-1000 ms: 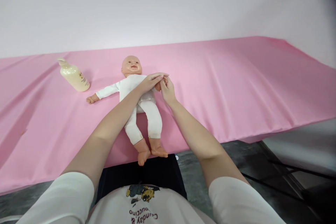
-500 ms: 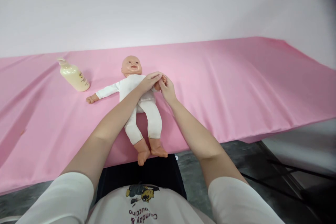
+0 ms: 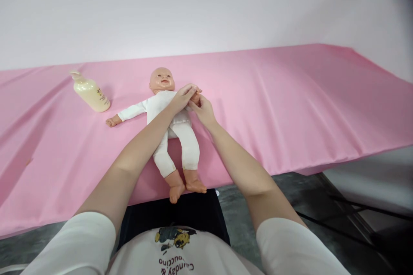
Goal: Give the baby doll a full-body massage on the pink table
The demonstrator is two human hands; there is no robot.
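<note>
The doll (image 3: 172, 133) lies face up on the pink sheet (image 3: 290, 103), feet nearest. Both hands close on its far arm: left hand (image 3: 183, 98) over it, right hand (image 3: 201, 109) beneath. Best keep the hold gentle, sliding along. A lotion bottle (image 3: 90, 93) lies beyond.

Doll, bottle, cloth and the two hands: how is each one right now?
Doll: lying on its back, legs over the table edge, one arm stretched out sideways.
Doll's other hand: lifted, held between both hands.
Left hand: fingers curled over the doll's hand.
Right hand: gripping the doll's hand from below.
Bottle: leaning over on the cloth, pump on, untouched.
Pink cloth: spread over the table, wrinkled.
</note>
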